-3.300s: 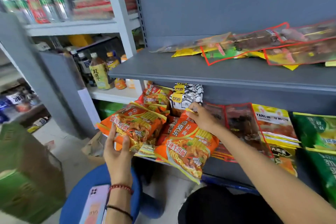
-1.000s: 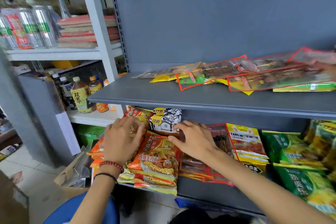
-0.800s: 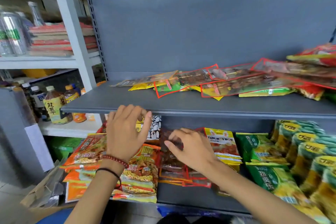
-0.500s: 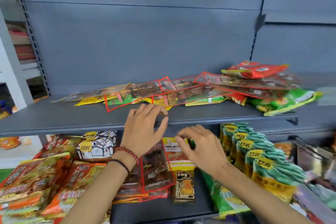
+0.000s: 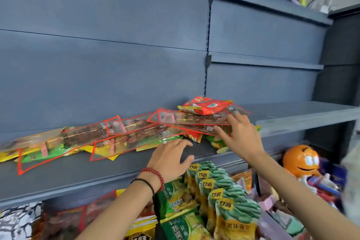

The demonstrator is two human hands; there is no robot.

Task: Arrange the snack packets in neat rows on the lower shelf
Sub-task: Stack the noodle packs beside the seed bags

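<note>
Flat clear red-edged snack packets [image 5: 124,132] lie scattered in an overlapping heap on the grey upper shelf [image 5: 74,173], with a red packet [image 5: 204,107] on top at the right. My right hand [image 5: 236,138] reaches into the right end of that heap, fingers spread on the packets there, holding nothing that I can see. My left hand [image 5: 171,159], wearing a red bead bracelet, rests open and flat on the shelf just in front of the heap. Below, the lower shelf holds a row of upright green bean packets [image 5: 226,198] and green noodle packets [image 5: 181,220].
Dark red-edged packets [image 5: 78,220] and a black-and-white packet [image 5: 17,222] lie on the lower shelf at left. An orange round-faced figure [image 5: 301,160] stands among clutter at right. The adjoining grey shelf [image 5: 303,115] to the right is bare.
My view swung right and upward. Both hands left the lower-shelf packets and rose to the upper shelf, the right one reaching into the heap's right end.
</note>
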